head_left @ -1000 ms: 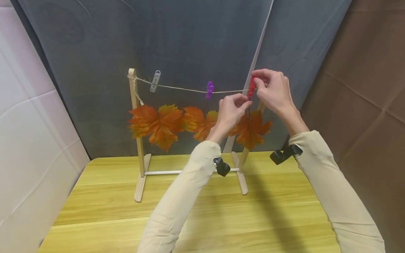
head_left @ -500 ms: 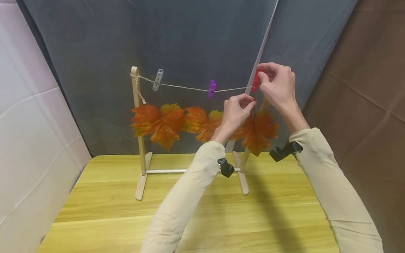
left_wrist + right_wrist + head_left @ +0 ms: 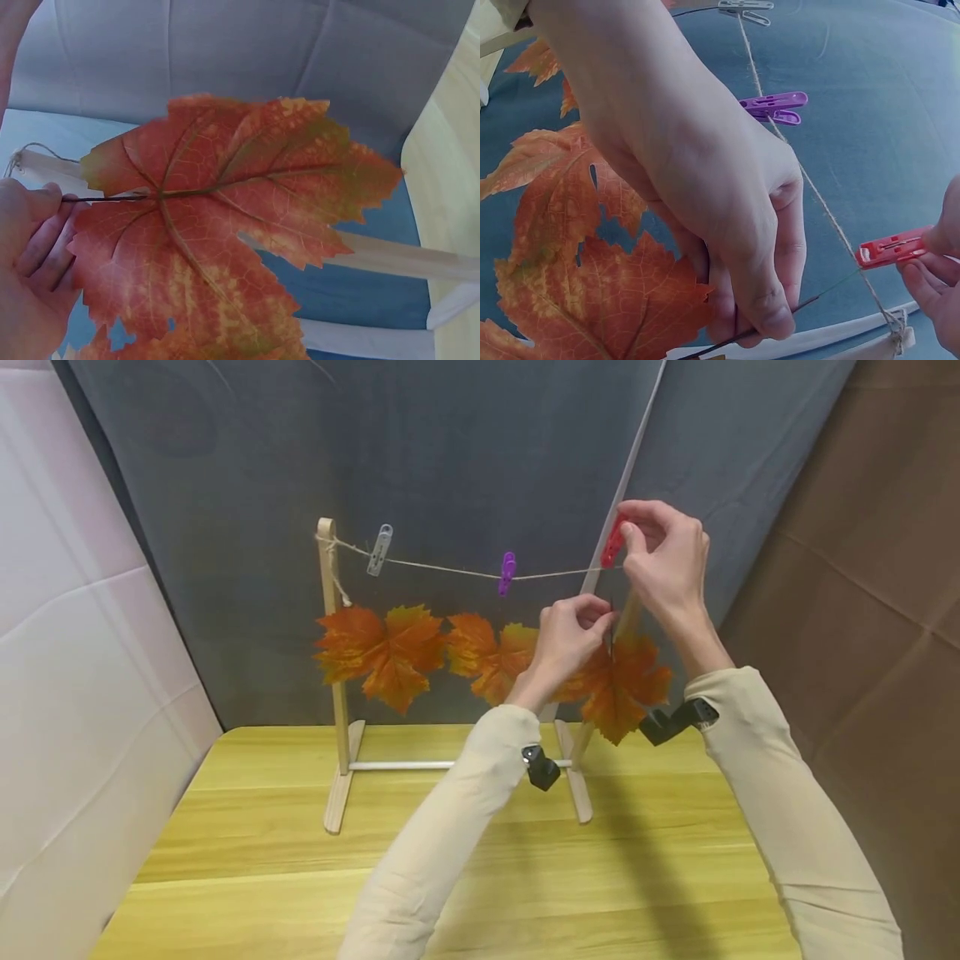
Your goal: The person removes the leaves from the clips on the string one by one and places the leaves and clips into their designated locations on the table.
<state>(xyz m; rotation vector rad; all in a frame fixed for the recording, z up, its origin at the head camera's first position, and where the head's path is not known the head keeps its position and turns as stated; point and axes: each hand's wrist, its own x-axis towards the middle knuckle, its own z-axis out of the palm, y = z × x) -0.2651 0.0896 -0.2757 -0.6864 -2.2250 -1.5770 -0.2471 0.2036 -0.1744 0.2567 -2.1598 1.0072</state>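
In the head view my right hand (image 3: 671, 560) pinches a red clothespin (image 3: 613, 542) at the right end of a twine line (image 3: 450, 568). Its tip lies right at the twine in the right wrist view. Lower and to the left, my left hand (image 3: 562, 639) pinches the dark stem (image 3: 105, 199) of an orange artificial maple leaf (image 3: 617, 693), which hangs down below the fingers. A thin green strand (image 3: 840, 281) runs from the stem's end toward the clothespin. Two more maple leaves hang to the left, one below the clear clothespin (image 3: 380, 550), another below the purple clothespin (image 3: 507, 573).
A wooden stand holds the twine, its left post (image 3: 339, 693) upright on a foot, with a white rod (image 3: 405, 766) across the bottom. It stands at the back of a wood-grain table (image 3: 247, 852). Behind hangs a grey cloth (image 3: 450, 452).
My left hand has drawn the leaf's stem a little down, while my right hand has lifted slightly with the red clothespin. The gap between the two hands has widened.
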